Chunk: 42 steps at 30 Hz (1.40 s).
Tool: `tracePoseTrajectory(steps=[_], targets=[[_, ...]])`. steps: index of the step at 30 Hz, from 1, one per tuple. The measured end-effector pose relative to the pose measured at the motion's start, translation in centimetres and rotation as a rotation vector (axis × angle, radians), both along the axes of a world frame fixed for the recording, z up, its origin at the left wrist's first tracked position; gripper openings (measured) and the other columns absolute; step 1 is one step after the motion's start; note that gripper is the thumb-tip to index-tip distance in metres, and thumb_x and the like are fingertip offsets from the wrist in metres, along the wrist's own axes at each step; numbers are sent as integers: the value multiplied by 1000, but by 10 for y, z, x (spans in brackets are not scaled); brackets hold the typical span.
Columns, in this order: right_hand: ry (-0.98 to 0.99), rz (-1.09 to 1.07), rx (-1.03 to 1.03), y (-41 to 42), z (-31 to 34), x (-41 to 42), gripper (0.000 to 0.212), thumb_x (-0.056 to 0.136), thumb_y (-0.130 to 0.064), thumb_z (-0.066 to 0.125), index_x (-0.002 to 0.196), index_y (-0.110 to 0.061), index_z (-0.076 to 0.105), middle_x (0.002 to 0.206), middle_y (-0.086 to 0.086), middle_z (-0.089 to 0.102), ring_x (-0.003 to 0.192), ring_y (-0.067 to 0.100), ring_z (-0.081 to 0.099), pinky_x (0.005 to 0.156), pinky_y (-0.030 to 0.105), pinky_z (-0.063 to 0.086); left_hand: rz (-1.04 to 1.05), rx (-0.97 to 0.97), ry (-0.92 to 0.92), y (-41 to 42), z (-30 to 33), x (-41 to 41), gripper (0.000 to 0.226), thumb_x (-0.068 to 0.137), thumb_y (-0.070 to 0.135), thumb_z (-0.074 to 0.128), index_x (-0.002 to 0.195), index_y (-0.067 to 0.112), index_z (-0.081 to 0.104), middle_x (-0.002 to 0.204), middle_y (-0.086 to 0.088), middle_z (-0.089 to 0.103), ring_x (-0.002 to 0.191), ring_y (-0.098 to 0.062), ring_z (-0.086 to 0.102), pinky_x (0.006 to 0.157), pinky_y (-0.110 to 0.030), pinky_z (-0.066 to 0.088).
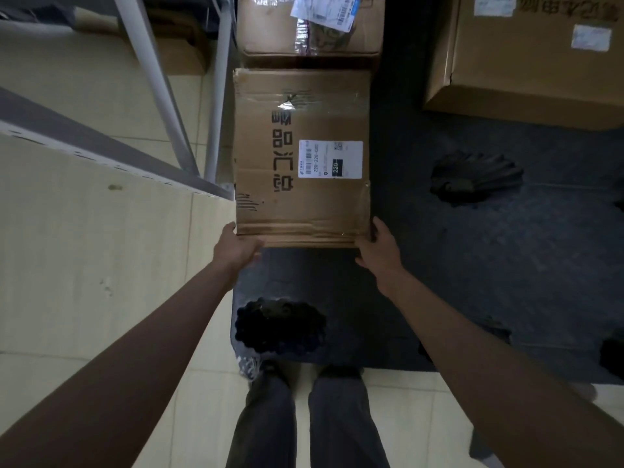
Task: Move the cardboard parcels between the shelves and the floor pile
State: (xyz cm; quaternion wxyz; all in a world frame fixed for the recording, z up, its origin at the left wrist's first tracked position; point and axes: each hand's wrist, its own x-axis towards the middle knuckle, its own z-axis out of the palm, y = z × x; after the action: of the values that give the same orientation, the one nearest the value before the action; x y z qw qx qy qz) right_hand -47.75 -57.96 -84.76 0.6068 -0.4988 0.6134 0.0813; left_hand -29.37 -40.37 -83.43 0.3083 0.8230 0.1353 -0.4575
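Head view: nearest cam are 2 trouser legs (304, 420), the person standing at the edge of a dark patterned rug (439, 231), both forearms reaching fwd and down. Left hand (236, 246) cups the near-left corner of the labelled cardboard parcel (300, 157), fingers under the near edge; right hand (380, 246) grasps the near-right corner, thumb up the side wall. So both hands hold the same box. That parcel sits over the rug's left edge, just beside the grey metal shelf frame (169, 106), its far end close to a 2nd parcel (310, 25); can't tell whether it's resting on the floor or already off it. Step, as I read it: either starting a lift from the floor pile or setting down, can't say which. If lifting, next move needs an even 2-hand raise, then a swing left toward the shelf w/o clipping the uprights. Count: 3 cardboard parcels (held one, one beyond, a large box (540, 55) far right), 1 white shipping label (331, 159) on the held one, 2 hands, 1 rug, 1 shelf unit.
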Motion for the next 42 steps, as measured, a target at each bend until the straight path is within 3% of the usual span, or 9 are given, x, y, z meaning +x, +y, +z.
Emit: tracePoseTrajectory(steps=[3,8,14,22,29,34,38,40,42], targets=[[48,-2,-72,11,15,-5,62,99,-20,59,156,-19,33,147,5,47,129,25,53,108,48,48,-67,25,-12,6,19,-3,68,87,9,70,147,15,39,91,6,54,90,-31,70,77,-38,60],[48,55,-96,20,70,-5,32,96,-17,59,128,-20,59,121,4,60,110,22,61,99,45,54,-258,12,-43,17,77,9,64,86,22,76,142,16,46,140,-9,51,116,-32,60,100,-48,52],[22,93,-13,26,176,12,23,93,-11,53,93,-32,61,97,-4,62,87,11,60,92,44,59,-405,-60,-88,19,186,23,48,88,26,75,131,15,57,135,-10,56,118,-29,58,103,-48,49],[-128,39,-58,61,317,3,15,102,-20,55,114,-23,65,109,1,64,98,15,64,80,30,61,-595,-139,-145,35,339,15,41,90,20,74,128,9,63,127,-8,63,118,-22,57,100,-30,43],[-182,104,-101,74,437,-17,11,97,-16,61,98,-26,66,115,5,67,106,24,67,71,30,56,-607,-199,-211,66,463,8,29,91,18,71,118,8,69,121,-10,66,117,-26,60,103,-37,46],[-183,235,-233,81,513,-27,18,96,-16,62,101,-33,64,121,2,65,108,19,65,88,35,59,-599,-218,-252,92,539,-5,27,92,9,68,119,4,66,112,-11,68,113,-30,63,90,-25,49],[-210,353,-294,98,567,-28,23,96,-16,61,117,-23,64,120,5,67,112,20,63,101,43,53,-589,-240,-327,117,590,-24,21,90,8,68,111,8,69,100,-1,63,97,-14,59,63,-5,40],[-231,418,-314,112,596,-29,29,96,-15,61,125,-18,62,120,6,66,112,21,63,102,44,53,-572,-257,-350,132,615,-34,20,91,9,67,111,7,69,101,-1,62,89,-10,59,61,-4,40],[-278,475,-314,129,626,-31,31,97,-13,60,128,-16,59,120,9,64,112,24,64,99,43,54,-598,-252,-370,149,640,-44,22,92,12,68,114,8,67,106,-4,63,95,-13,60,76,-12,44]])
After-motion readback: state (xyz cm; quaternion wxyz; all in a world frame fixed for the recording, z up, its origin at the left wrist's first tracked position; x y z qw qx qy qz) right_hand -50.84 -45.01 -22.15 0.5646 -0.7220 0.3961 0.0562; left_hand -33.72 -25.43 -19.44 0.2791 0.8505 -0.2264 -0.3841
